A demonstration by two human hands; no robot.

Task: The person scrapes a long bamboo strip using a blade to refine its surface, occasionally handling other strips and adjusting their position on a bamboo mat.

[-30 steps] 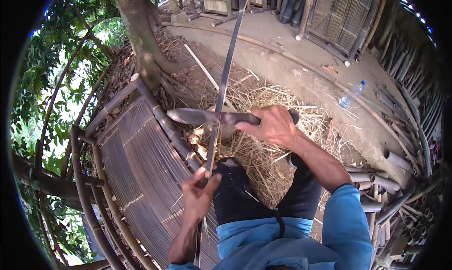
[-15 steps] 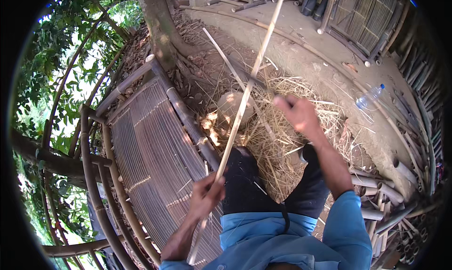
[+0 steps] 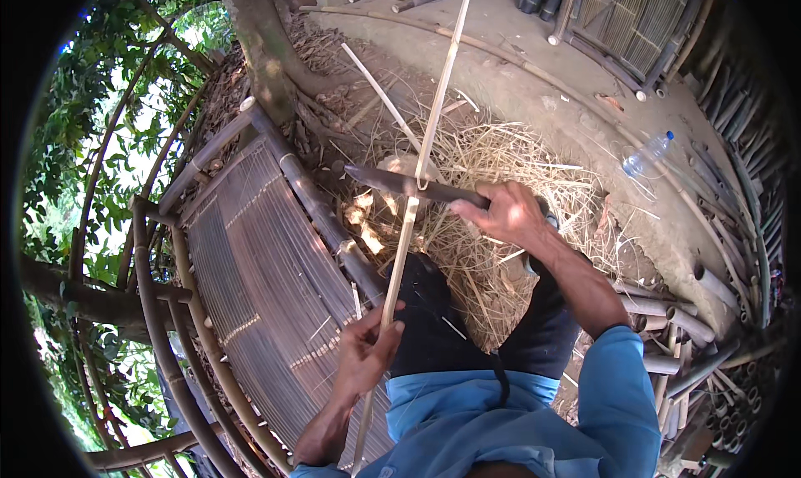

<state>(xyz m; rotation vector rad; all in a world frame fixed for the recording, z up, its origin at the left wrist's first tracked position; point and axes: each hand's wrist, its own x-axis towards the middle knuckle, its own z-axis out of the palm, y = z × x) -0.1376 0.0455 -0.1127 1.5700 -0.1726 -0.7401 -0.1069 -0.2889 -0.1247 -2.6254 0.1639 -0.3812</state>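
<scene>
My left hand point(image 3: 369, 350) is closed around a long pale bamboo strip point(image 3: 433, 123), which slants up and away past the top of the view. My right hand point(image 3: 506, 213) grips the handle of a machete point(image 3: 390, 182). Its dark blade lies across the strip, pointing left, with a small curl of shaving where they meet. Beneath the blade, a round pale stump or stone point(image 3: 406, 166) is partly hidden. A second whitish strip point(image 3: 380, 93) leans beyond it.
A bamboo bench point(image 3: 279, 253) stands close on my left, with a tree trunk point(image 3: 263, 48) behind it. Shavings point(image 3: 521, 157) cover the ground before my knees. A plastic bottle point(image 3: 648, 154) lies on the right, above cut bamboo poles point(image 3: 691, 324).
My right hand has moved down and nearer, and the machete blade has swung across the strip. My left hand keeps its hold, while the whole view has shifted slightly.
</scene>
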